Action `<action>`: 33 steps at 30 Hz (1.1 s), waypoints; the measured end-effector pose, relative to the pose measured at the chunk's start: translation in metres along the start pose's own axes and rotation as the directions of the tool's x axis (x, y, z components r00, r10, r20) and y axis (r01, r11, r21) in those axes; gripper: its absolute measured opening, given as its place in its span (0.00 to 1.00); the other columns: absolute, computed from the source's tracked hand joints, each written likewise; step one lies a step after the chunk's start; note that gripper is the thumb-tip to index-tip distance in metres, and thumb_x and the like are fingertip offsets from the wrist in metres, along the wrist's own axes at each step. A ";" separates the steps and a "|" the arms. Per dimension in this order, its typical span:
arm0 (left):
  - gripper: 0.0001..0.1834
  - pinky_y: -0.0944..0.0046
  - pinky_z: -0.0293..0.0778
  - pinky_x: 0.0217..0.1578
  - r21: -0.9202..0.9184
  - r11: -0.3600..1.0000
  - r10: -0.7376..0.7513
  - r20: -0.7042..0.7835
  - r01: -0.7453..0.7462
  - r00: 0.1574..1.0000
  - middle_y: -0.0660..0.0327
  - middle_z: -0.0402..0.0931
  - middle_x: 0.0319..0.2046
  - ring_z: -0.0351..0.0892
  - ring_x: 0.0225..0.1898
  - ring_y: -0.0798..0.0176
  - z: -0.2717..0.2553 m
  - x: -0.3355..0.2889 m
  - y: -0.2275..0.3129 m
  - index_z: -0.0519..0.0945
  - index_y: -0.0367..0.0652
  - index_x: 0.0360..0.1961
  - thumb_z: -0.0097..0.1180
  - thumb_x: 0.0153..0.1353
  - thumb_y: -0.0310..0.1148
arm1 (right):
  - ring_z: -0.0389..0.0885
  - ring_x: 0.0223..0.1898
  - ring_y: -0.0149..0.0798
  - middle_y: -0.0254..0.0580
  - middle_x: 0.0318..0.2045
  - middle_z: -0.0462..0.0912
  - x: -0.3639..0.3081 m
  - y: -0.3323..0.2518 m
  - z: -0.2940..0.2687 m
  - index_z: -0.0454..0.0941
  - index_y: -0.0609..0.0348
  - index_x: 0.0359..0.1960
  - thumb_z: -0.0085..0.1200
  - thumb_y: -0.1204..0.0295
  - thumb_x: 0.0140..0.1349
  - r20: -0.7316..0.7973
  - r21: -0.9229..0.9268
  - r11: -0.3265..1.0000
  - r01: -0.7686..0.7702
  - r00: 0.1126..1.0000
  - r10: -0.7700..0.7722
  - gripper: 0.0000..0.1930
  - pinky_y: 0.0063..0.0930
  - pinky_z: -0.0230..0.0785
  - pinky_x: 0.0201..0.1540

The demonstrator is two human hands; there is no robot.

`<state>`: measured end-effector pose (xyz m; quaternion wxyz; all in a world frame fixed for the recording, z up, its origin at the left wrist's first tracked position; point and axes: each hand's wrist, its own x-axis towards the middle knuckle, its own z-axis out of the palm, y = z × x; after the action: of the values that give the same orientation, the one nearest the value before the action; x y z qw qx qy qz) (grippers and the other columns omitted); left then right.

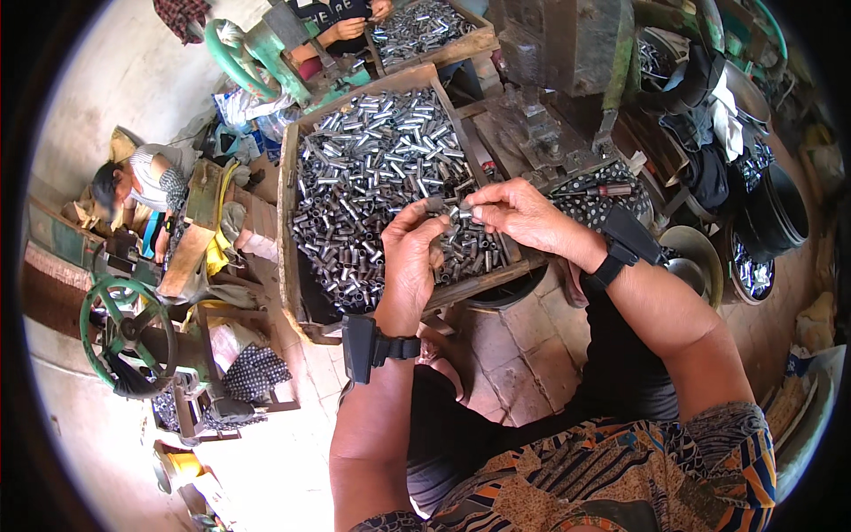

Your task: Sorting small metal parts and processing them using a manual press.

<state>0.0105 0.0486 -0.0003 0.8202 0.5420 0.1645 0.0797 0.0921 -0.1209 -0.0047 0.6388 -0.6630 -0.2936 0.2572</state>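
Note:
My left hand [413, 257] hovers over the near part of a wooden tray [288, 191] heaped with several short metal tubes [372, 168]; its fingers curl around a few tubes. My right hand [519, 213] meets it from the right and pinches one small metal tube [463, 210] between thumb and forefinger, right at the left fingertips. Both wrists wear black straps with small black devices.
A grey metal press [558, 53] stands behind the tray at right. A second tray of tubes [425, 27] lies farther back, with another person's hands at it. Another person [133, 182] sits at left near a green handwheel [128, 328]. Dark bowls and buckets [771, 213] crowd the right.

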 end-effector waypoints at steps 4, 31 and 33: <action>0.08 0.75 0.48 0.12 -0.019 0.999 -0.039 0.001 0.039 0.999 0.66 0.74 0.19 0.55 0.10 0.78 0.000 -0.001 -0.001 0.79 0.37 0.35 0.57 0.53 0.21 | 0.72 0.27 0.22 0.31 0.27 0.76 0.001 0.003 0.001 0.76 0.67 0.44 0.48 0.74 0.65 -0.020 0.062 0.998 0.015 1.000 -0.014 0.10 0.17 0.69 0.31; 0.06 0.77 0.49 0.12 -0.001 0.992 0.125 0.018 -0.125 0.992 0.68 0.72 0.18 0.55 0.11 0.81 0.014 -0.012 -0.005 0.79 0.34 0.34 0.54 0.54 0.20 | 0.74 0.23 0.21 0.33 0.24 0.78 -0.001 0.004 -0.005 0.74 0.66 0.46 0.48 0.69 0.66 -0.061 0.179 0.979 0.094 0.995 -0.084 0.13 0.15 0.69 0.26; 0.06 0.77 0.48 0.12 -0.013 0.991 0.130 0.017 -0.130 0.991 0.68 0.71 0.18 0.55 0.11 0.81 0.014 -0.012 -0.005 0.79 0.35 0.34 0.54 0.54 0.19 | 0.76 0.24 0.23 0.35 0.26 0.80 0.000 0.006 -0.005 0.75 0.66 0.45 0.51 0.69 0.65 -0.040 0.151 0.983 0.107 0.994 -0.103 0.13 0.16 0.72 0.28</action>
<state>0.0039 0.0313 0.0025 0.8178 0.5475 0.1213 0.1293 0.0960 -0.1249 -0.0101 0.7050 -0.5997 -0.2974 0.2344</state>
